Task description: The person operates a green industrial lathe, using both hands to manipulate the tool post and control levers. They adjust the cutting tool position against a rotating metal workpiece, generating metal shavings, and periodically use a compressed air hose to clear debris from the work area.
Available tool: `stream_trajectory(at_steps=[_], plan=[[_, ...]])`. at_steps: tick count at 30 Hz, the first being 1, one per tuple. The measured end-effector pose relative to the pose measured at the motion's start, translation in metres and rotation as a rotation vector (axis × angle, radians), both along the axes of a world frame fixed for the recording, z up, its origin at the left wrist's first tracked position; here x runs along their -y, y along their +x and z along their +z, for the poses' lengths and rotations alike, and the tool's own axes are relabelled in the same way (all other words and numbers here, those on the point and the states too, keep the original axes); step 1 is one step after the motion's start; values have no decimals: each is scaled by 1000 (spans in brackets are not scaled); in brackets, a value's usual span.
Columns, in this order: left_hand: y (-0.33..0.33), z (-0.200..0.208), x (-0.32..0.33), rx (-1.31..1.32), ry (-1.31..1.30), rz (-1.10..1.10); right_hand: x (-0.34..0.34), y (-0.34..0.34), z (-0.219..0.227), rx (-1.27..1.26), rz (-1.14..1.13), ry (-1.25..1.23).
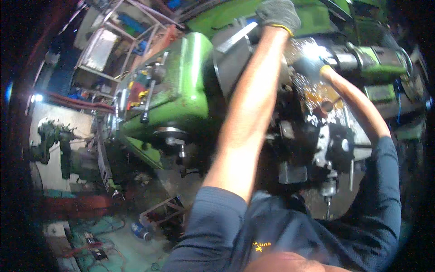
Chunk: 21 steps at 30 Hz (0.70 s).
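Observation:
My left hand (278,14), in a grey knit glove with a yellow cuff, reaches far over a green lathe. It is above the dark round chuck (231,61), beside a flat pale metal edge. The fingers point away and are hidden, so their grip does not show. My right hand (310,68), also gloved, is blurred. It lies among shiny metal shavings (302,45) between the chuck and the tailstock (380,61). What it touches cannot be made out.
The green headstock (192,77) with its levers stands to the left. Below my hands is the carriage with a handwheel (340,145) and handles. A metal rack (129,31) stands at the far left. A blue bottle (141,231) and cables lie on the green floor.

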<state>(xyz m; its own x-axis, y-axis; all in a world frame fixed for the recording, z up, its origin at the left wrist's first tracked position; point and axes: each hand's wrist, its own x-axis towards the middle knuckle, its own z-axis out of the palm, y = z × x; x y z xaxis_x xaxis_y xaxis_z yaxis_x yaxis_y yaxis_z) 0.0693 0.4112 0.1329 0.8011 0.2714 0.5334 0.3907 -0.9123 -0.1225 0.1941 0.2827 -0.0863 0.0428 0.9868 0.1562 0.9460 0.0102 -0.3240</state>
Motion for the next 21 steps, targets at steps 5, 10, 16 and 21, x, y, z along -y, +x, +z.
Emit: stream_trajectory(at_steps=[5,10,16,21], plan=[[-73,4,3,11,-78,-606,5,-54,63,266,-158,-106],[-76,4,3,-107,-107,-515,94,-45,131,30,-166,20],[-125,9,-16,-191,-54,-200,332,-108,106,-225,-889,154],[-141,-14,-20,27,71,-175,415,-207,38,-531,-1143,-282]])
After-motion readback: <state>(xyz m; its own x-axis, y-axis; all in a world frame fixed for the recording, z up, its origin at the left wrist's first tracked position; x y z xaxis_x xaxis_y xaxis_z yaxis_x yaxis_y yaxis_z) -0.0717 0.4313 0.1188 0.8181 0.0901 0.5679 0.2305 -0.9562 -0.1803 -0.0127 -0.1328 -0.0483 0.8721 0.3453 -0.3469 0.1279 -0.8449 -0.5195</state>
